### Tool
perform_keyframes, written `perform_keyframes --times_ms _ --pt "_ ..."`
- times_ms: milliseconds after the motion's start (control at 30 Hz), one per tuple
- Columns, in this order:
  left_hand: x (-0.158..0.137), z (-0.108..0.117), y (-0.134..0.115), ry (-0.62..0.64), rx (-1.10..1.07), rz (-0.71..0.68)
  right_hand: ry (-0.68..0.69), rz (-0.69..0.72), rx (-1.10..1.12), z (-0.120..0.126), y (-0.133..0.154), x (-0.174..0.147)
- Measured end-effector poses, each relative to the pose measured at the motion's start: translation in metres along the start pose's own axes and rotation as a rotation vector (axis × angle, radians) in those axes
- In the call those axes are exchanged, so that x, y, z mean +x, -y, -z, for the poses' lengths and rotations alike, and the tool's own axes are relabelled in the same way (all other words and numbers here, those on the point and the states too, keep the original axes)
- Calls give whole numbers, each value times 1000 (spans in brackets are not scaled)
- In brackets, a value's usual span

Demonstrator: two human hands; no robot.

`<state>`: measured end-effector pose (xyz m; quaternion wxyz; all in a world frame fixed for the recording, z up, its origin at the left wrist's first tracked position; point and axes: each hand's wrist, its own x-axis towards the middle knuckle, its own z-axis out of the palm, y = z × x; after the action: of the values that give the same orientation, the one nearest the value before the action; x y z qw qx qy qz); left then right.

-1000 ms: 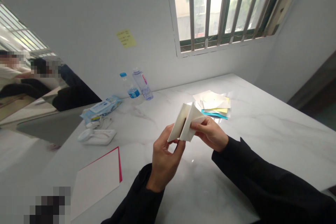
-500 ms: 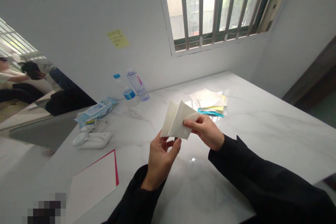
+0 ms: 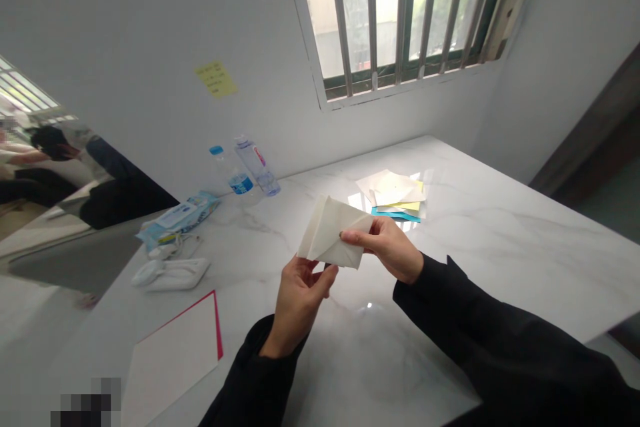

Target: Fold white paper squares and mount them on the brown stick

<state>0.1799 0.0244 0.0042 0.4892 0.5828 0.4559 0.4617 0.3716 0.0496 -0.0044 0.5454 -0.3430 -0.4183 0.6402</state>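
Note:
Above the table, a cream-white folded paper (image 3: 333,233) hangs between both hands, its creased layers lying almost flat against each other. My right hand (image 3: 393,247) pinches its right side, thumb on the near face and fingers behind. At the lower left edge is my left hand (image 3: 303,300), its fingers partly hidden behind the paper and its thumb just under the bottom edge. A small dark spot shows by that thumb; I cannot make out what it is.
Loose coloured sheets (image 3: 395,195) lie beyond my right hand. To the left are a white sheet with a red edge (image 3: 175,353), a white device with a cable (image 3: 173,273), a wipes pack (image 3: 177,217) and two plastic bottles (image 3: 257,167) by the wall. People sit farther left.
The folded paper's left flaps have come closer together and it looks flatter. Both hands keep hold of it and sit slightly farther left in the view, which has shifted a little.

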Motion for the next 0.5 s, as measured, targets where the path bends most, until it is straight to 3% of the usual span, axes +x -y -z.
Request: perform_keyframes --times_ms 500 --pt "0 -2 -3 13 -60 -2 19 -39 23 3 -1 -2"
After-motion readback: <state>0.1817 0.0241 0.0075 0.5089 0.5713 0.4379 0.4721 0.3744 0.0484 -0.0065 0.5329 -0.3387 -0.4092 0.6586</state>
